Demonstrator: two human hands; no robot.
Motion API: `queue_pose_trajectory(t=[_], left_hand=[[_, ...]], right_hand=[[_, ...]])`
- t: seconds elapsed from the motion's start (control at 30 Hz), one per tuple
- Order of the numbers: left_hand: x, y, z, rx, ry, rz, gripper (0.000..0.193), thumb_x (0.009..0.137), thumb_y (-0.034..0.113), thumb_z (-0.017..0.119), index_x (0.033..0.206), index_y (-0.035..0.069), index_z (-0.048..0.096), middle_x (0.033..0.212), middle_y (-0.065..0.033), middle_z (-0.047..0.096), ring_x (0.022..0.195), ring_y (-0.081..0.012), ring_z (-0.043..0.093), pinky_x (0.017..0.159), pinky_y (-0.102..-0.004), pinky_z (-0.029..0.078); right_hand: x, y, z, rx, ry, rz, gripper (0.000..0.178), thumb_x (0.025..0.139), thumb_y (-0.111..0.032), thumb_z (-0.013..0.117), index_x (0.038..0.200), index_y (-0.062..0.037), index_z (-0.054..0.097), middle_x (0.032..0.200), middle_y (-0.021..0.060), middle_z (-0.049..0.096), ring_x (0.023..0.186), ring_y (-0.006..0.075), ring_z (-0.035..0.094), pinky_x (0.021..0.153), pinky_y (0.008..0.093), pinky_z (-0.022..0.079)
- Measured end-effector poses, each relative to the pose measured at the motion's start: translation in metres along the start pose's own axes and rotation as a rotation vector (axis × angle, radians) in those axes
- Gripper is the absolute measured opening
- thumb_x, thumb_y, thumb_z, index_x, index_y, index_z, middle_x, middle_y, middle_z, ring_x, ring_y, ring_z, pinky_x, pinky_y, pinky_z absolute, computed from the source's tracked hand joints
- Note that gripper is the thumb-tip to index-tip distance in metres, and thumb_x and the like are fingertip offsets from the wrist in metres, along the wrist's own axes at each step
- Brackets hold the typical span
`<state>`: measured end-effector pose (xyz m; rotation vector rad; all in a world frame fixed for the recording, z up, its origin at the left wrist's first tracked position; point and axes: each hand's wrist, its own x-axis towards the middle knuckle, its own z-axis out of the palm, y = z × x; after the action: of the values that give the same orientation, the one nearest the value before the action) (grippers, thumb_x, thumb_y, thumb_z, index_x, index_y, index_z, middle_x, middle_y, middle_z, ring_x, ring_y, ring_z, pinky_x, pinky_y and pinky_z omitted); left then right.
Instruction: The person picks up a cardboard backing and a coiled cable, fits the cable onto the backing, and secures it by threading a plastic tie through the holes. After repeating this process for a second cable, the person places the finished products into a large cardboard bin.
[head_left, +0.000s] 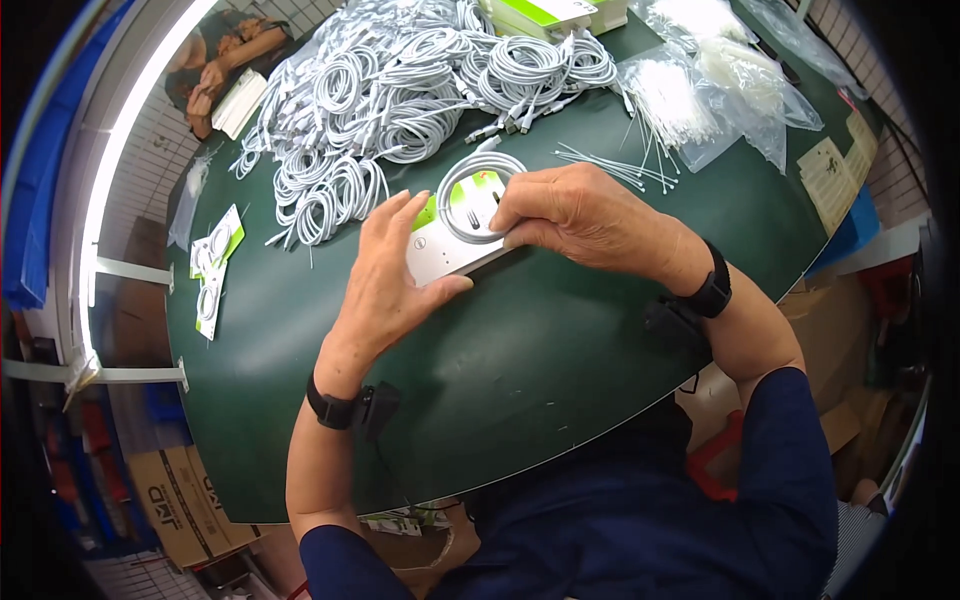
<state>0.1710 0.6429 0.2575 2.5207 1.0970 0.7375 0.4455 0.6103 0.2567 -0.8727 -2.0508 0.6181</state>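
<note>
A coiled grey-white cable (443, 203) lies over a white and green card (432, 256) on the dark green table. My left hand (375, 285) grips the card's left end, fingers along the far side and thumb along the near edge. From the right, my right hand (590, 218) pinches the coil's right side between thumb and fingers. Its fingertips cover part of the coil and the card's right end. A cable plug points up past the coil's far edge.
Behind my hands is a big heap of coiled cables (400, 100). White cable ties (670, 105) spill from clear bags at the far right. Two carded cables (213, 265) lie at the left. Across the table, a person's hands (207, 85) are near stacked cards.
</note>
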Motion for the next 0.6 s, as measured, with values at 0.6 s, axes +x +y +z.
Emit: queue_pose_trajectory(t=[0.6], left_hand=[[-0.001,-0.038,-0.007,0.191,-0.062,0.133,0.05,0.084,0.015,0.078,0.13,0.001,0.062,0.116,-0.0172,0.07,0.105,-0.0355,0.069,0.093,-0.0432,0.056]], right_hand=[[0.003,-0.007,0.0,0.009,0.131,-0.121,0.023,0.086,-0.001,0.078,0.108,-0.0049,0.075,0.098,0.0114,0.071,0.089,0.0245,0.069,0.076,0.0355,0.056]])
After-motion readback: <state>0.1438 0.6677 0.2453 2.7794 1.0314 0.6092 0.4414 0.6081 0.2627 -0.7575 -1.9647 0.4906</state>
